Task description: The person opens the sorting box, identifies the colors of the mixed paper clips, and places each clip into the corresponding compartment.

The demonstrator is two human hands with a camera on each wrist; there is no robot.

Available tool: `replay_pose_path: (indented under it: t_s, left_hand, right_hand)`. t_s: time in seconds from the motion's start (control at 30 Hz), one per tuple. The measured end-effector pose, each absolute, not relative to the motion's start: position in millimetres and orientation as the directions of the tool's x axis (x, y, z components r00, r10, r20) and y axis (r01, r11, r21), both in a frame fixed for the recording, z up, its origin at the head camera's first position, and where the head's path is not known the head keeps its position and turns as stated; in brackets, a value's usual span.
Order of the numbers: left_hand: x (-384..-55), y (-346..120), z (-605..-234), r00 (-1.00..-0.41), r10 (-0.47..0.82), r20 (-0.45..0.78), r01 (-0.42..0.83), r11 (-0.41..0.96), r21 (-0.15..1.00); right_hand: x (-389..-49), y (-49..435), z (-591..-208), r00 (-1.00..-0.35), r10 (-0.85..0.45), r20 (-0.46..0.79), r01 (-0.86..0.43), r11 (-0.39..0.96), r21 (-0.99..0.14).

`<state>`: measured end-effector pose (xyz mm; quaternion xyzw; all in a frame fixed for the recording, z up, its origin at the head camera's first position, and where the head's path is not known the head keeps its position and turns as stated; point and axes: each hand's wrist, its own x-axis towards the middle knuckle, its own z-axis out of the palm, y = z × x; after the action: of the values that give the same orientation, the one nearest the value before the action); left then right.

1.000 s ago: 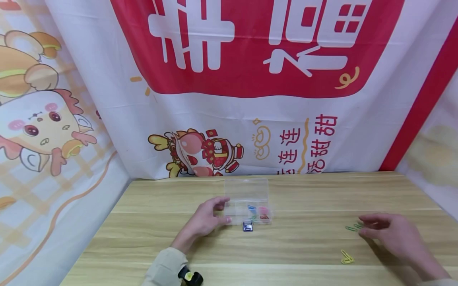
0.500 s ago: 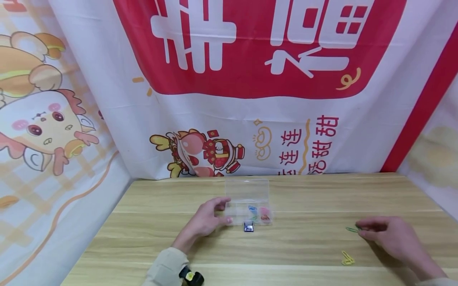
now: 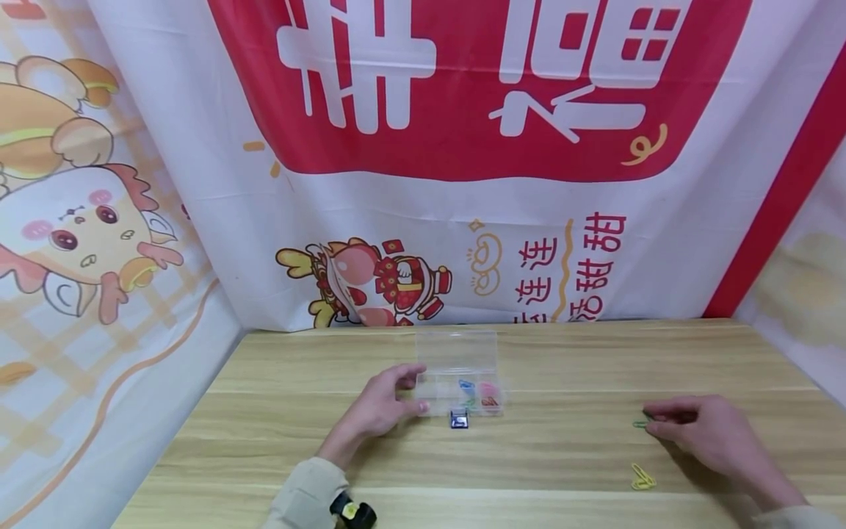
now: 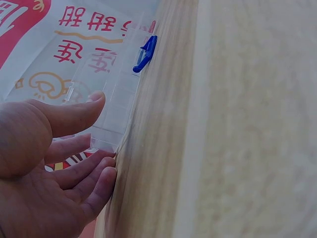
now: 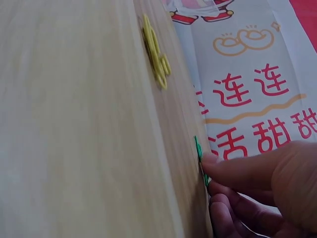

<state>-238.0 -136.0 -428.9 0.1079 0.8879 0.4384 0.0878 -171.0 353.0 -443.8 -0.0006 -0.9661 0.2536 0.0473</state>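
Note:
My left hand (image 3: 382, 402) holds the left end of a clear compartment box (image 3: 435, 389), thumb at the near side and fingers at the far side. Its lid (image 3: 456, 349) stands raised behind it, and a blue latch (image 3: 459, 419) is on its front. Inside its right part lie blue paper clips (image 3: 465, 385), pink ones (image 3: 487, 388), and some green and red-brown pieces. Far to the right, my right hand (image 3: 703, 433) pinches green paper clips (image 5: 199, 150) right at the tabletop, thumb against fingers; the fingers partly hide them. Yellow paper clips (image 3: 642, 477) lie nearer the front edge.
The wooden table (image 3: 542, 448) carries all of this. A white and red printed cloth (image 3: 456, 202) hangs along its back edge, with another printed cloth (image 3: 152, 272) on the left. A black strap (image 3: 353, 512) is around my left wrist.
My right hand has moved a little left over the green paper clips and now pinches them; fewer of them show. The left hand, the box and the yellow paper clips have stayed put.

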Motion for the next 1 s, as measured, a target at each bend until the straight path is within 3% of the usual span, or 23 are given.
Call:
replay_pose_path:
  t_s: [1.0]
  left_hand:
    - [-238.7,-136.1,-428.9,-0.96,0.274,-0.061,0.114,0.578,0.808]
  right_hand:
    - [-177.8,343.3,-447.3,-0.99,0.029,0.139,-0.043,0.873,-0.486]
